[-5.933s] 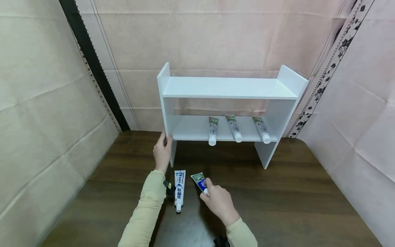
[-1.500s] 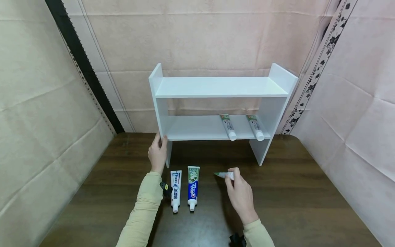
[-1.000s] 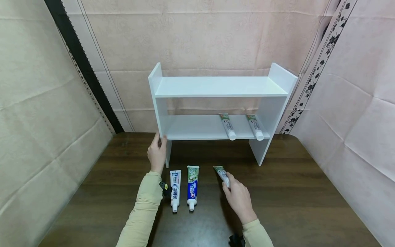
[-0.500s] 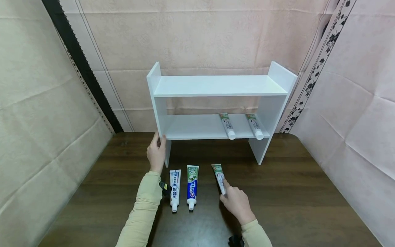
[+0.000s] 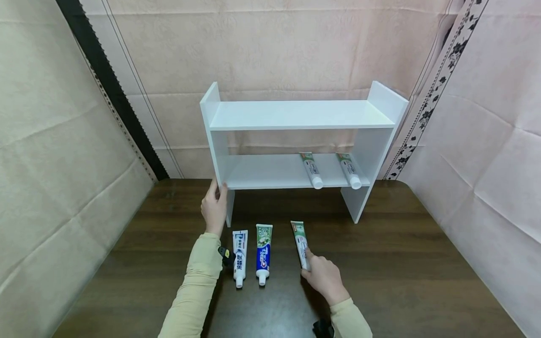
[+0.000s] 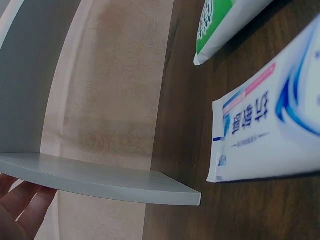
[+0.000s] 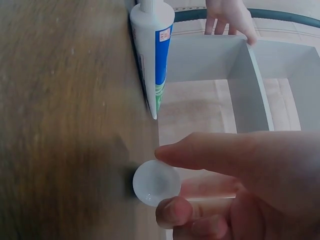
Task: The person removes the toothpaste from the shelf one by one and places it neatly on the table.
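My left hand [image 5: 214, 209] grips the lower left side panel of a white two-tier shelf [image 5: 291, 116]; in the left wrist view its fingers [image 6: 31, 202] press against the panel. My right hand [image 5: 325, 278] pinches the cap end of a white and green toothpaste tube [image 5: 300, 239] that lies on the table, its flat end pointing toward the shelf. The right wrist view shows that tube's round white cap [image 7: 157, 183] between thumb and fingers. Left of it lie a blue and green toothpaste tube [image 5: 263, 251] and a white and blue toothpaste tube [image 5: 240, 256], caps toward me.
Two more white and green toothpaste tubes [image 5: 312, 170] [image 5: 349, 171] lie on the lower board, caps overhanging its front edge. The shelf stands at the back of the dark wooden table [image 5: 422, 263]. Pale cloth walls [image 5: 291, 51] enclose the table on the back and both sides.
The leftmost tube on the lower board has come down to the table in my right hand and straightened there. Earlier, that hand set down the blue and green tube. The left hand keeps its grip.
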{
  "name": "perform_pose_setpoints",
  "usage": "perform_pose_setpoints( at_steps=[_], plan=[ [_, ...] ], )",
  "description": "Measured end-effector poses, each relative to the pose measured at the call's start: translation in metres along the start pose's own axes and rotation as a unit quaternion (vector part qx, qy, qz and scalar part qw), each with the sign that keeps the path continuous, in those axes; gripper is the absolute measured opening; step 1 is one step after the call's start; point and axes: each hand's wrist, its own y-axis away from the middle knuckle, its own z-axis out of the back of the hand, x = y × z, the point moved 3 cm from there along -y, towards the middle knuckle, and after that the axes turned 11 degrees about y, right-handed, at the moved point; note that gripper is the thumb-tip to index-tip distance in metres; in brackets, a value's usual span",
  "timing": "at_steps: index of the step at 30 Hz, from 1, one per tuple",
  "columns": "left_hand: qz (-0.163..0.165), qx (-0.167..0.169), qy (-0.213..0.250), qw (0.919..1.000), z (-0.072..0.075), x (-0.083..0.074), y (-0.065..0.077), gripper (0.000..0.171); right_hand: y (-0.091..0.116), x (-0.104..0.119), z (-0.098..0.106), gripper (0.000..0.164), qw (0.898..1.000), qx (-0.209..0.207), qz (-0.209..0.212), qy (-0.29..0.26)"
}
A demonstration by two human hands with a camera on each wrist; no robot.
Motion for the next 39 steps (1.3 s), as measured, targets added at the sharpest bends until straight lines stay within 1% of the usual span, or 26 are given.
perform_pose_setpoints(
  at_steps=[5,9,10,12,14,16,18,19,21,23,25,27,29,31,34,39],
  plan=[
    [-0.002,0.0,-0.003,1.0,-0.001,0.0,-0.001,0.046,0.0,0.0,0.003,0.051,1.0,0.004,0.003,-0.009],
    [-0.003,0.001,-0.004,1.0,-0.001,-0.001,0.0,0.046,-0.004,-0.003,0.01,0.041,1.0,0.002,0.016,-0.017],
    [-0.004,0.002,-0.005,1.0,-0.002,-0.001,0.0,0.046,-0.006,-0.003,0.012,0.038,1.0,-0.006,0.022,-0.017],
    [-0.002,0.004,-0.004,1.0,-0.002,0.0,0.001,0.046,-0.012,-0.006,0.02,0.035,0.999,-0.034,0.03,-0.019],
    [-0.001,0.006,-0.004,1.0,-0.002,0.0,0.002,0.046,-0.019,-0.007,0.03,0.035,0.996,-0.081,0.032,-0.023],
    [0.0,0.007,-0.003,1.0,-0.002,0.0,0.003,0.046,-0.027,-0.008,0.045,0.042,0.989,-0.141,0.029,-0.027],
    [0.0,0.009,-0.002,1.0,-0.001,0.0,0.003,0.046,-0.036,-0.008,0.062,0.053,0.981,-0.191,0.024,-0.037],
    [0.0,0.009,-0.003,1.0,-0.002,0.0,0.003,0.046,-0.04,-0.008,0.07,0.057,0.976,-0.213,0.022,-0.038],
    [-0.001,0.009,-0.004,1.0,-0.002,0.0,0.002,0.046,-0.049,-0.008,0.084,0.065,0.971,-0.235,0.019,-0.043],
    [-0.001,0.009,-0.006,0.9999,-0.002,0.0,0.002,0.046,-0.059,-0.009,0.094,0.07,0.97,-0.238,0.014,-0.042],
    [0.0,0.008,-0.007,0.9999,-0.002,0.0,0.002,0.046,-0.069,-0.009,0.101,0.073,0.972,-0.232,0.006,-0.041],
    [-0.001,0.009,-0.007,0.9999,-0.001,0.0,0.003,0.046,-0.078,-0.009,0.105,0.074,0.975,-0.217,-0.004,-0.041],
    [-0.001,0.007,-0.005,1.0,-0.001,0.0,0.003,0.046,-0.086,-0.009,0.108,0.073,0.976,-0.213,-0.01,-0.036],
    [-0.001,0.006,-0.004,1.0,0.0,0.0,0.002,0.046,-0.092,-0.009,0.109,0.068,0.977,-0.21,-0.015,-0.033],
    [-0.003,0.005,-0.003,1.0,0.0,0.0,0.002,0.046,-0.095,-0.009,0.11,0.058,0.975,-0.217,-0.018,-0.035],
    [-0.006,0.002,-0.003,1.0,0.0,0.002,0.001,0.046,-0.095,-0.01,0.11,0.043,0.971,-0.228,-0.027,-0.062]
  ],
)
